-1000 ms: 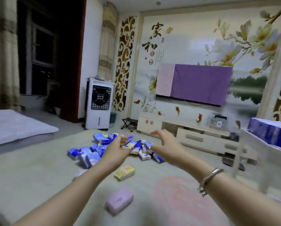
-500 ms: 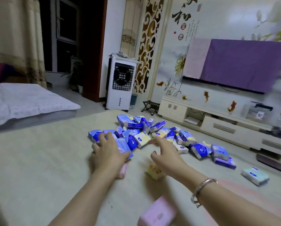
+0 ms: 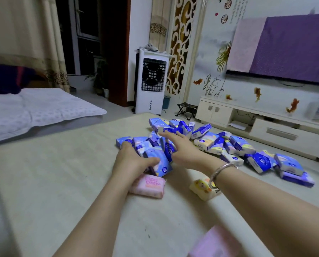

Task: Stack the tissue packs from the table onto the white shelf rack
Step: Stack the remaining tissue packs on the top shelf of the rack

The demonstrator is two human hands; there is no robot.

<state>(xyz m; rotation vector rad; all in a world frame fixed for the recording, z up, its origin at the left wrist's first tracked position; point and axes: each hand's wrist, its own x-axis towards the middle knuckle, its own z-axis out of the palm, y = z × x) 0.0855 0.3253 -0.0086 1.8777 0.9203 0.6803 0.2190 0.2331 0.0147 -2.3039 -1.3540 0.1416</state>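
A heap of several blue tissue packs (image 3: 234, 145) lies across the far part of the beige table (image 3: 62, 182). My left hand (image 3: 132, 160) curls around a blue pack (image 3: 161, 164) at the near left end of the heap, thumb on its near side. My right hand (image 3: 180, 147) lies on the heap just to the right, fingers spread flat over the packs and gripping nothing. A pink pack (image 3: 148, 185) lies under my left wrist, and a yellow pack (image 3: 203, 188) under my right wrist. The white shelf rack is out of view.
Another pink pack (image 3: 216, 242) sits blurred at the near bottom edge. A white air cooler (image 3: 151, 80) and a low TV cabinet (image 3: 266, 125) stand beyond the table. A mattress (image 3: 34, 110) lies on the left.
The view has come closer to the heap. My left hand has closed around a blue pack. My right hand has reached further forward onto the packs.
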